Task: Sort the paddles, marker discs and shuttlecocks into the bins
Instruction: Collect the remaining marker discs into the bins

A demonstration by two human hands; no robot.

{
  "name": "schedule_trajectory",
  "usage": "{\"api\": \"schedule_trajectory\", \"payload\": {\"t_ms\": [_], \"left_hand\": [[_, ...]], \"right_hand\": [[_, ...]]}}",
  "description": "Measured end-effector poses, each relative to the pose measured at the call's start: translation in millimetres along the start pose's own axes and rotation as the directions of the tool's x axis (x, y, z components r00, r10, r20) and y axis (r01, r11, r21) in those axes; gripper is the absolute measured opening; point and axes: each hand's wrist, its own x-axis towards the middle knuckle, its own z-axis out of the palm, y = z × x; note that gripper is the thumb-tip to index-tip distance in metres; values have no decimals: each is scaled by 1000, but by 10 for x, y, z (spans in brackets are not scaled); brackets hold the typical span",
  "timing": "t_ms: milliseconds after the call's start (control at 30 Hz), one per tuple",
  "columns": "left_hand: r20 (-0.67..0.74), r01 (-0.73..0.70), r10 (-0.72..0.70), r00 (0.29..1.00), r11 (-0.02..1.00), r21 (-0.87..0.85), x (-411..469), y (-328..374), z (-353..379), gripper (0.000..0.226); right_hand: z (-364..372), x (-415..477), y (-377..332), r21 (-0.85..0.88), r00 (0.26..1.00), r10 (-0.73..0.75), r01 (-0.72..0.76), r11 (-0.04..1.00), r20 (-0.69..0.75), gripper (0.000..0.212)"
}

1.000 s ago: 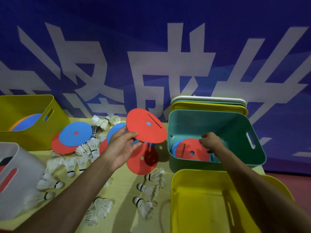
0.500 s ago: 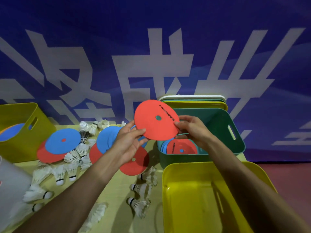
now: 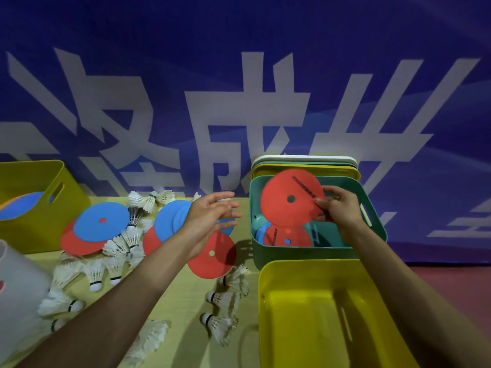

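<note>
Right hand [image 3: 338,208] pinched red disc [image 3: 287,200] at its right edge over far-right teal bin [image 3: 292,254], the round face tilted up toward camera, while left hand [image 3: 210,219] hovered empty, fingers spread, above loose discs [image 3: 172,221].

The right hand [image 3: 337,208] pinches a red marker disc [image 3: 291,199] above the teal bin [image 3: 372,227]; the left hand [image 3: 210,216] hangs loose.

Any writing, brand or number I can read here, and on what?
"成", probably: the middle one of the big white characters on the blue banner; those beside it are cut off and not readable.
Black print on the red disc held by the right hand: too blurred.
Black print on the lower red disc in the green bin: too blurred.
</note>
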Motion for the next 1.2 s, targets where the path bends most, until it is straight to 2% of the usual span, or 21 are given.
{"api": "schedule_trajectory", "payload": {"t_ms": [133, 267, 367, 433, 533, 733, 900, 1100, 1200], "left_hand": [[-45, 5, -5, 999, 1000, 2, -25, -15, -153, 22], [-72, 24, -22, 997, 999, 34, -50, -49, -275, 22], [-62, 29, -25, 998, 998, 52, -67, -63, -323, 22], [-56, 32, -29, 998, 998, 53, -74, -65, -348, 21], [-52, 40, -37, 998, 998, 47, -75, -76, -387, 20], [-47, 51, -49, 998, 998, 39, -62, -130, -418, 20], [-53, 32, -30, 998, 998, 52, -30, -159, -553, 18], [-87, 31, -20, 996, 993, 118, 68, -223, -951, 19], [-113, 55, -40, 993, 989, 134, 133, -263, -1181, 19]], "right_hand": [[36, 127, 193, -164, 997, 56, -65, 984, -60, 30], [153, 211, 355, -300, 994, 111, -106, 948, 1, 36], [222, 245, 498, -493, 975, 215, -165, 854, 47, 42], [233, 260, 557, -631, 977, 204, -126, 766, 53, 44], [239, 218, 504, -708, 987, 145, -51, 704, 73, 35], [361, 115, 273, -706, 993, -76, 116, 698, 88, 25], [676, -56, -5, -664, 952, -260, 301, 685, 163, 24], [1242, -305, -302, -596, 892, -404, 440, 671, 203, 23], [1570, -387, -345, -579, 878, -410, 474, 663, 249, 22]]}}
